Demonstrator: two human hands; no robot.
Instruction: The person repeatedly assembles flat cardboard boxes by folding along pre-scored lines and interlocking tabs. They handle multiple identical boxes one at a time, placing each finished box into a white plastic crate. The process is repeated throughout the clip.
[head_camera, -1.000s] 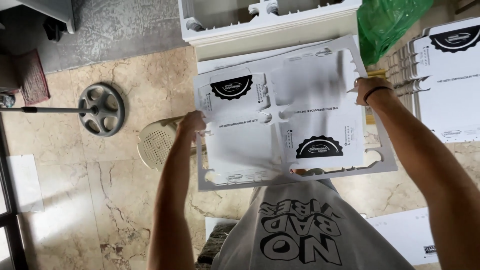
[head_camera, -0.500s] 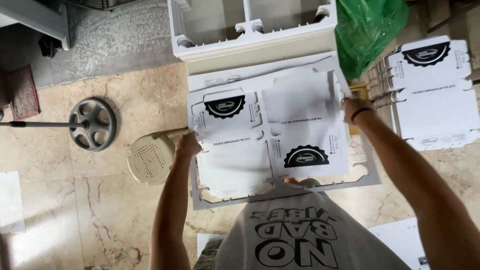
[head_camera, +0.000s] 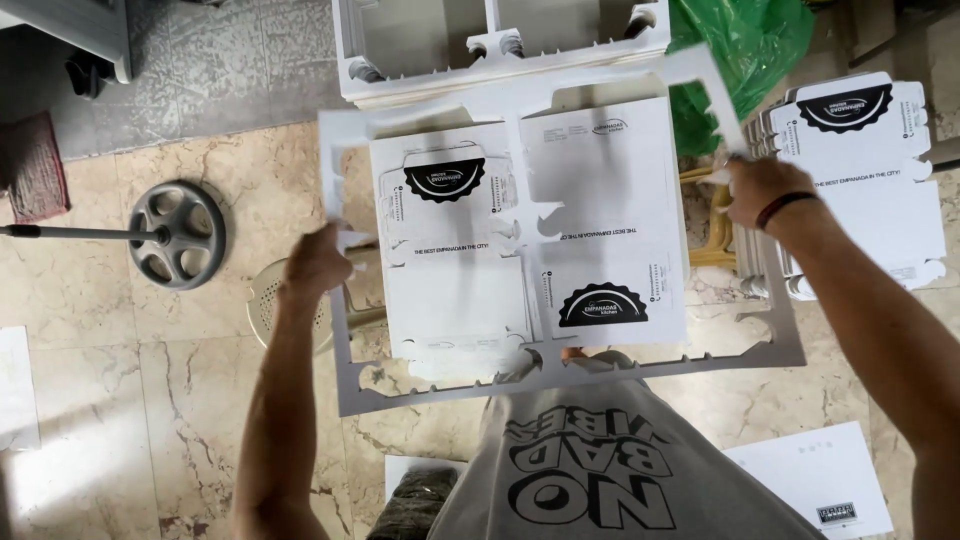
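Cardboard frame (head_camera: 560, 385) now off blanks (head_camera: 530, 240)

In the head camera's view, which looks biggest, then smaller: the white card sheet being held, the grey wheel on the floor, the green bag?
1. White card sheet, though nearest the camera.
2. Green bag, partly hidden.
3. Grey wheel.

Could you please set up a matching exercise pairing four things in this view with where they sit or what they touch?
Things:
1. left hand
2. right hand
3. green bag
4. wheel-shaped base

Places:
A. on the floor at far left, on a pole
B. grips the left edge of the cardboard frame
C. top of the view, right of the white unit
D. grips the frame's right edge

Pairs: 1-B, 2-D, 3-C, 4-A
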